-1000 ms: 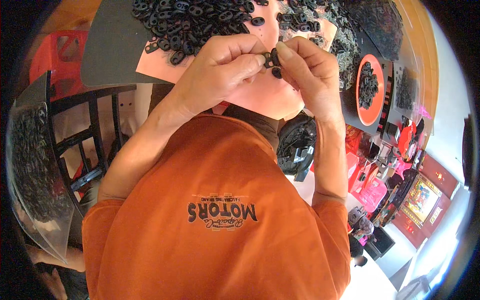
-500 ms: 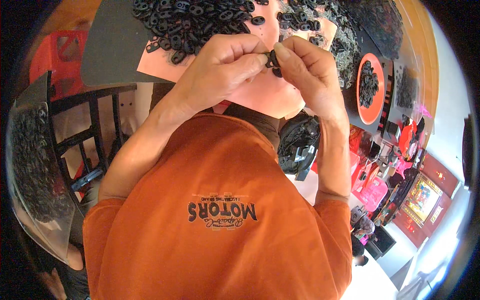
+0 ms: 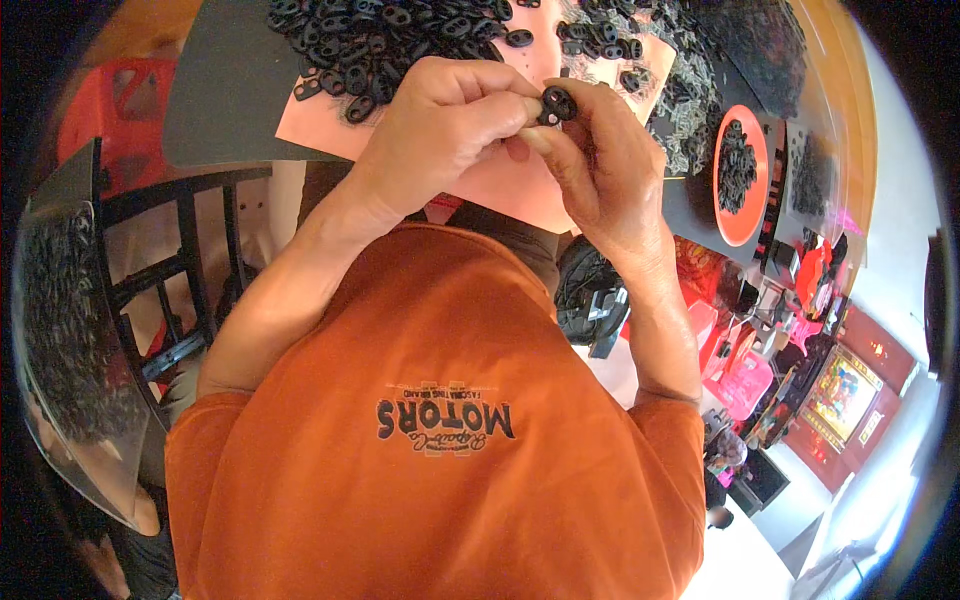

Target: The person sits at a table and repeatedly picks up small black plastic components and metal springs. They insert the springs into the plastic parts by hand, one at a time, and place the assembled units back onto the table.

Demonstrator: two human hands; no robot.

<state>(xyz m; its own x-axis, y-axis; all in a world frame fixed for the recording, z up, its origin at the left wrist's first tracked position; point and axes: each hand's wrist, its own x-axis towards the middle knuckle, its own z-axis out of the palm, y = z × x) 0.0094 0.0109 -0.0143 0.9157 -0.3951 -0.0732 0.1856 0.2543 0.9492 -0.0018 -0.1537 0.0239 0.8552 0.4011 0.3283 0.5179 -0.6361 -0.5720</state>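
Note:
Between both my hands is a small black oval cord lock with two holes. My left hand pinches its left side with thumb and index finger. My right hand grips it from the other side, thumb below and fingers curled behind. Whether a second small part is inside the right fingers is hidden. Under the hands lies a pink sheet. A large heap of black two-hole cord locks spreads beyond my left hand, and several more lie beyond my right.
Right of the hands are a heap of small greyish wiry pieces and an orange-red dish of small black parts. A dark tabletop reaches left. A red plastic stool and a black metal frame stand at the left.
My right hand has turned and dropped slightly, its thumb moving below the cord lock. The cord lock now shows its two-hole face. My left hand has barely moved.

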